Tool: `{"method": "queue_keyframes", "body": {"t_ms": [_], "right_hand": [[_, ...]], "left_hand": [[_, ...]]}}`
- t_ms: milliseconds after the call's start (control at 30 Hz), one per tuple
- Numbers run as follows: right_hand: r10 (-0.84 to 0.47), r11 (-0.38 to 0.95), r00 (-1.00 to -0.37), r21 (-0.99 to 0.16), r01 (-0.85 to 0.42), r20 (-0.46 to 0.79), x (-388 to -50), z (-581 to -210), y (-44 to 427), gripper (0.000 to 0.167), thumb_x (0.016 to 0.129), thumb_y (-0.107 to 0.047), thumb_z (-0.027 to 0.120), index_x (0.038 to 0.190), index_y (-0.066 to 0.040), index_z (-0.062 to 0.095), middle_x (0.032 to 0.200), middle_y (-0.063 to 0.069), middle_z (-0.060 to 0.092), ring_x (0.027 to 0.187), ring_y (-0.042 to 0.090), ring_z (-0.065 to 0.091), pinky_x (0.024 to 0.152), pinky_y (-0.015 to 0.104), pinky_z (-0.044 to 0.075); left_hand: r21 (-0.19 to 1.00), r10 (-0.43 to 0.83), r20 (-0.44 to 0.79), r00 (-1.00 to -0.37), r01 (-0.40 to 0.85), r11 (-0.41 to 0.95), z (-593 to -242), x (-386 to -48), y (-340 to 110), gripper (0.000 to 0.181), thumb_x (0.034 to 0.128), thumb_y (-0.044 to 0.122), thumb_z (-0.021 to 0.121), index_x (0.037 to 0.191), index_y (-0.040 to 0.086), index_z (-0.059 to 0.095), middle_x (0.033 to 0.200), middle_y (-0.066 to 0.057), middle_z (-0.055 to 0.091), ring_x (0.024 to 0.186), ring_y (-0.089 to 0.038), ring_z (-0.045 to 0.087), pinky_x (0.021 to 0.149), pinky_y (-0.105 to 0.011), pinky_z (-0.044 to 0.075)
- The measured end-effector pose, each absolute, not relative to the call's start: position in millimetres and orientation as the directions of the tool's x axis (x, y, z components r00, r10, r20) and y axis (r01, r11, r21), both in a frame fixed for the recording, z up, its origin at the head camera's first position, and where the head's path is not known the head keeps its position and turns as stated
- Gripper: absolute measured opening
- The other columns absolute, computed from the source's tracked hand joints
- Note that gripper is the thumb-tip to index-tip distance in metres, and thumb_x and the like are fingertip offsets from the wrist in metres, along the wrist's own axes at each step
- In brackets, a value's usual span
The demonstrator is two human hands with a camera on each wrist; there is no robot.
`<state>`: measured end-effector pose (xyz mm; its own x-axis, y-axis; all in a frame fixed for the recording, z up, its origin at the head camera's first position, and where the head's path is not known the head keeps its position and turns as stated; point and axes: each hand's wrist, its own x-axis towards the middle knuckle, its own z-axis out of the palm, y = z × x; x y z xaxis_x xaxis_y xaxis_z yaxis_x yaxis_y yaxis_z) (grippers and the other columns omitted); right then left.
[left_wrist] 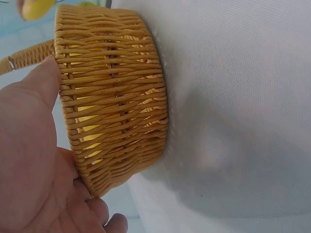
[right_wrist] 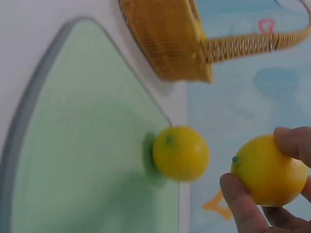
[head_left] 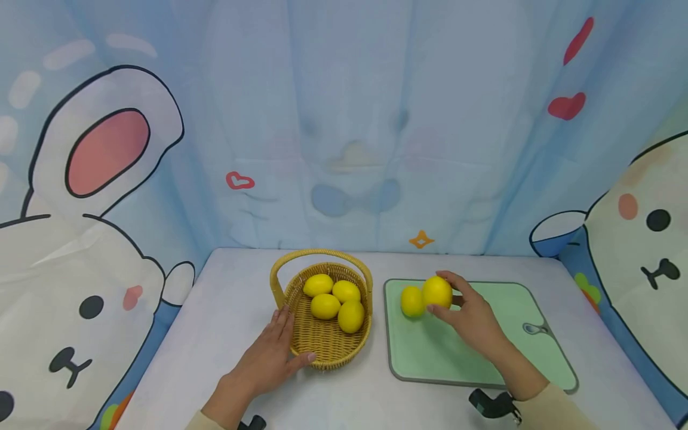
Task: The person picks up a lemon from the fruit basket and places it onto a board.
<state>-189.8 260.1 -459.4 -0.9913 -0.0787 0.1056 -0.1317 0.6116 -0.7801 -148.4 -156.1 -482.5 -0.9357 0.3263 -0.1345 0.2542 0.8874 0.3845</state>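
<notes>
right hand (head_left: 475, 318) pinches a lemon (head_left: 436, 291) above the green board (head_left: 441, 358); basket (head_left: 324, 345) lies to its left, left hand (head_left: 267, 357) nearer it, spread loosely against the rim.

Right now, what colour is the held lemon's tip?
The lemon has a green tip, best seen in the right wrist view.
</notes>
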Motion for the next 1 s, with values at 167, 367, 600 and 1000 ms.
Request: {"method": "queue_keyframes", "body": {"t_ms": [167,367,600,1000], "right_hand": [[-0.071,0.590,-0.997,-0.806,-0.040,-0.002,-207.8,-470.9,284.5,0.079,0.099,-0.029,0.078,0.163,-0.011,0.036,0.156,0.030,0.043,0.122,0.046,0.065,0.084,0.040,0.063],[-0.094,0.568,-0.993,-0.823,0.008,-0.074,-220.6,-488.9,299.5,0.080,0.098,-0.024,0.079,0.162,-0.004,0.035,0.151,0.036,0.042,0.126,0.050,0.060,0.083,0.033,0.065],[-0.109,0.627,-0.989,-0.779,0.008,-0.098,-231.3,-506.1,308.6,0.080,0.097,-0.032,0.079,0.160,-0.006,0.037,0.155,0.036,0.041,0.132,0.052,0.052,0.088,0.042,0.063],[-0.162,0.686,-0.973,-0.728,0.007,-0.162,-241.1,-513.7,310.3,0.087,0.097,-0.044,0.077,0.162,-0.004,0.034,0.152,0.037,0.046,0.126,0.045,0.056,0.091,0.044,0.058]], "left_hand": [[0.397,0.315,-0.142,-0.938,0.237,0.887,-483.2,-148.2,-156.9,0.101,0.1008,0.069,0.055,0.166,-0.003,0.025,0.177,-0.019,0.009,0.164,-0.038,0.009,0.130,-0.055,0.023],[0.404,0.321,-0.139,-0.937,0.243,0.882,-484.2,-148.2,-156.9,0.102,0.1004,0.071,0.054,0.165,-0.003,0.025,0.176,-0.020,0.010,0.164,-0.038,0.009,0.130,-0.056,0.024],[0.402,0.331,-0.137,-0.934,0.253,0.880,-484.9,-150.0,-157.4,0.102,0.1008,0.070,0.054,0.165,-0.003,0.025,0.176,-0.021,0.010,0.164,-0.038,0.010,0.130,-0.055,0.023],[0.402,0.326,-0.137,-0.935,0.248,0.881,-485.5,-150.1,-158.1,0.103,0.1001,0.072,0.053,0.165,-0.003,0.025,0.176,-0.021,0.009,0.164,-0.038,0.010,0.130,-0.056,0.023]]}}
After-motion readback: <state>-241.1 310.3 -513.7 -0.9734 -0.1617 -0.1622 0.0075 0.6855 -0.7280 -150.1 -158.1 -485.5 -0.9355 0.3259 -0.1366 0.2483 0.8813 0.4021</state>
